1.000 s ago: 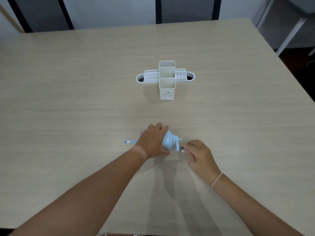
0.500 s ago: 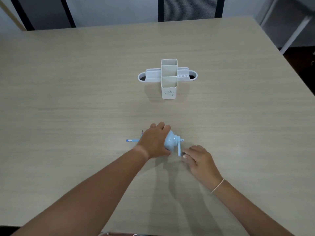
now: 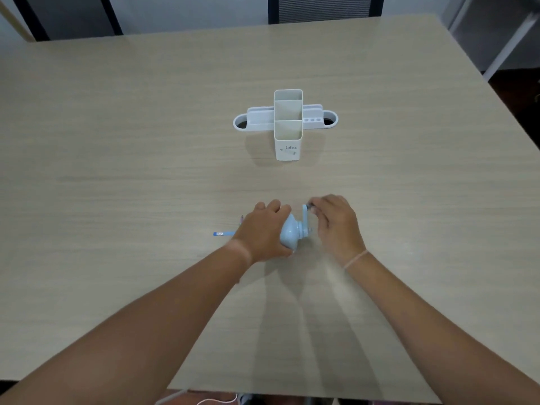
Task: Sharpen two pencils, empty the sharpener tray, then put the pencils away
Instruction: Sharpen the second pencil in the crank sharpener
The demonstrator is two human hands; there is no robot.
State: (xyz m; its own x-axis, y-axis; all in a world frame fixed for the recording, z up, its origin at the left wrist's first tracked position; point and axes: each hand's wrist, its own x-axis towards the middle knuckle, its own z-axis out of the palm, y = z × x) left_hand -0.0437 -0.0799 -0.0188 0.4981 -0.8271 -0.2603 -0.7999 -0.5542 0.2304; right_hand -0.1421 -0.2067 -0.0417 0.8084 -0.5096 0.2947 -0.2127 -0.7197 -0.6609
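Note:
A light blue crank sharpener (image 3: 290, 233) stands on the wooden table (image 3: 117, 171) near the front middle. My left hand (image 3: 263, 232) grips its body from above and the left. A blue pencil (image 3: 223, 233) sticks out to the left from under that hand, its end cap showing. A second pencil's dark tip (image 3: 241, 219) peeks out just behind the left hand. My right hand (image 3: 336, 223) pinches the knob of the crank handle (image 3: 305, 214), which points up and away from me. The sharpener's tray is hidden.
A white desk organizer (image 3: 287, 124) with two tall square cups and low side wings stands at the table's middle, with nothing visible inside it. A dark chair (image 3: 321, 8) stands beyond the far edge. The table's right edge runs diagonally at right.
My right hand has swung the crank from the near, downward side round to the far, upward side. The left hand has kept its hold on the sharpener.

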